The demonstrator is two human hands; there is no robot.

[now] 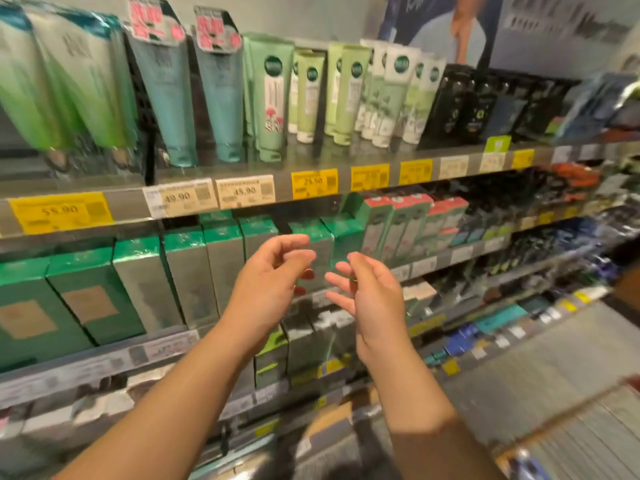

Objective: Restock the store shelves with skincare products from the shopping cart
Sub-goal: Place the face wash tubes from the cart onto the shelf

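My left hand [273, 282] and my right hand [370, 299] are raised side by side in front of the middle shelf, palms facing each other, fingers loosely curled, holding nothing. Just behind them stands a row of green-topped grey boxes [221, 268] on the middle shelf [166, 344]. Above, the top shelf [311, 157] carries upright tubes: teal ones [173, 105], pale green ones [308, 95] and white-and-green ones [391, 95]. The shopping cart is not clearly visible; the bottom of the view is blurred.
Green boxes with tan labels [90, 299] fill the left of the middle shelf. Red-topped boxes [398, 223] and dark bottles [460, 102] stand to the right. Yellow and white price tags [313, 183] line the shelf edges. Lower shelves hold small mixed packages. Grey floor [554, 375] lies at right.
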